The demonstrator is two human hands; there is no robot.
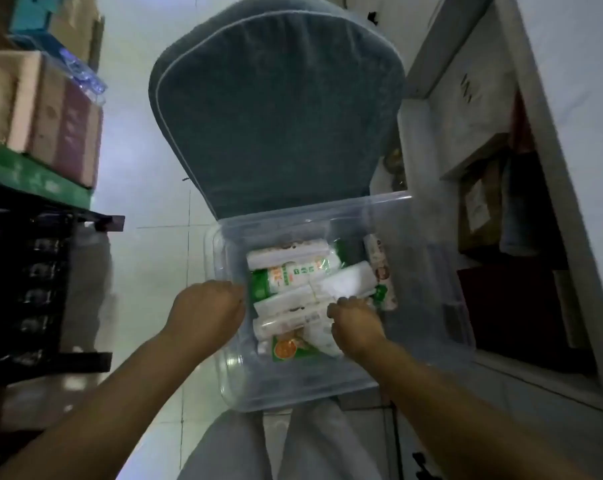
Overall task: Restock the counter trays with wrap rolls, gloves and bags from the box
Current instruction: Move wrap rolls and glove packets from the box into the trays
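A clear plastic box [428, 278] sits on a chair seat below me. Inside lie several packs: a green-and-white wrap roll [293, 275], a white flat pack [348, 280], an orange-labelled pack [286, 348] and a printed roll [379, 268] along the right wall. My left hand [206, 310] is at the box's left wall, its fingers curled over the rim. My right hand [355, 323] is inside the box, with its fingers bent down onto the near edge of the white packs. Whether it grips one is hidden by the hand.
The grey-blue padded chair back [276, 116] rises behind the box. Stacked cartons [51, 126] and a black crate [23, 289] stand on the left. An open white shelf unit [483, 209] holding boxes is on the right. My grey trousers [258, 445] show beneath.
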